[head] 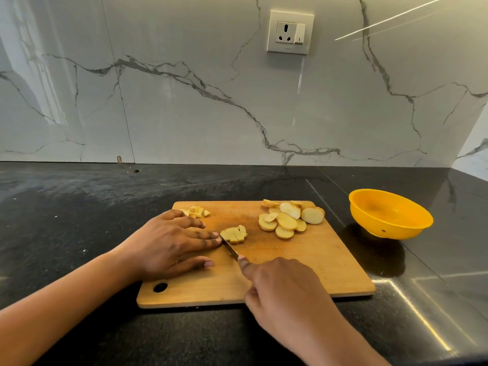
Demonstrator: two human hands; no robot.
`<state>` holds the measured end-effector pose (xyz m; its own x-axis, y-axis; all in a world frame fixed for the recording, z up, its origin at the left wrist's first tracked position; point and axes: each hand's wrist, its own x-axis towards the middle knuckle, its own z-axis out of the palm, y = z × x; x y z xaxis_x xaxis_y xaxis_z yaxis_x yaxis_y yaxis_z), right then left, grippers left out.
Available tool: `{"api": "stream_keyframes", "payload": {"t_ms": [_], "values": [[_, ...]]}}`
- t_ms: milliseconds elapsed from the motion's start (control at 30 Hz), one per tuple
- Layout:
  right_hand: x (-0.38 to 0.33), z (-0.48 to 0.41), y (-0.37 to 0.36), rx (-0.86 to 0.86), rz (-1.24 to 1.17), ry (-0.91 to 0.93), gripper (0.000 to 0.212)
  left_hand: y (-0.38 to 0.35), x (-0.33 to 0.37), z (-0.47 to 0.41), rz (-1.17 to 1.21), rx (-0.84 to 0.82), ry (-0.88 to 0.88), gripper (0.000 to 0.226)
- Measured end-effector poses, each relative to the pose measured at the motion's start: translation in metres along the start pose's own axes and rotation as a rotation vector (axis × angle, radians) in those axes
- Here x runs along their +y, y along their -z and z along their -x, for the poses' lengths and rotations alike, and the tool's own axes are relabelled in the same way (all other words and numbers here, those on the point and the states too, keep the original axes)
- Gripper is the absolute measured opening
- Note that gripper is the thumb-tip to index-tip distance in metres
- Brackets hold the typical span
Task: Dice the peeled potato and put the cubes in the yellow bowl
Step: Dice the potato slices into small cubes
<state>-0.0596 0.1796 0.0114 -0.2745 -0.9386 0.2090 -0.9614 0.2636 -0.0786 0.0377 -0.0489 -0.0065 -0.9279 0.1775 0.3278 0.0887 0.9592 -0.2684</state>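
Observation:
A wooden cutting board (303, 262) lies on the dark counter. A potato slice cut into strips (234, 234) sits mid-board. My left hand (169, 243) lies flat on the board, fingertips touching the strips' left side. My right hand (280, 283) grips a knife (229, 248), index finger along its spine; the blade tip is at the strips. A pile of round potato slices (289, 219) lies at the board's far right. A few diced cubes (196, 211) sit at the far left corner. The yellow bowl (390, 213) stands right of the board; I see nothing in it.
A marble backsplash with a wall socket (290, 31) rises behind the black counter (79, 207). The counter turns a corner at the right, where its surface is glossy. The board has a hanging hole (160, 286) at its near left corner.

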Motion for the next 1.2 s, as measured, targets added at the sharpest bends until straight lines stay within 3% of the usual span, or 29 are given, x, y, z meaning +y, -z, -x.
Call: {"api": "stream_keyframes", "payload": {"t_ms": [433, 600, 733, 967, 1067, 1200], "values": [[0.064, -0.042, 0.013, -0.095, 0.038, 0.182, 0.047, -0.003, 0.003, -0.001, 0.050, 0.012, 0.154, 0.052], [0.076, -0.040, 0.007, -0.081, 0.003, 0.158, 0.047, -0.009, 0.000, -0.003, 0.161, 0.074, 0.262, 0.059], [0.090, -0.036, 0.011, -0.111, -0.103, 0.089, 0.044, -0.011, -0.001, -0.014, 0.282, 0.008, 0.394, 0.074], [0.102, -0.036, 0.011, -0.023, -0.222, -0.018, 0.046, -0.003, -0.005, -0.044, 0.323, -0.211, 0.509, 0.017], [0.103, -0.038, 0.006, 0.011, -0.195, -0.050, 0.046, -0.002, -0.006, -0.044, 0.382, -0.183, 0.519, 0.011], [0.107, -0.038, 0.007, 0.042, -0.196, -0.113, 0.047, -0.002, -0.001, -0.040, 0.415, -0.005, 0.511, 0.004]]}}
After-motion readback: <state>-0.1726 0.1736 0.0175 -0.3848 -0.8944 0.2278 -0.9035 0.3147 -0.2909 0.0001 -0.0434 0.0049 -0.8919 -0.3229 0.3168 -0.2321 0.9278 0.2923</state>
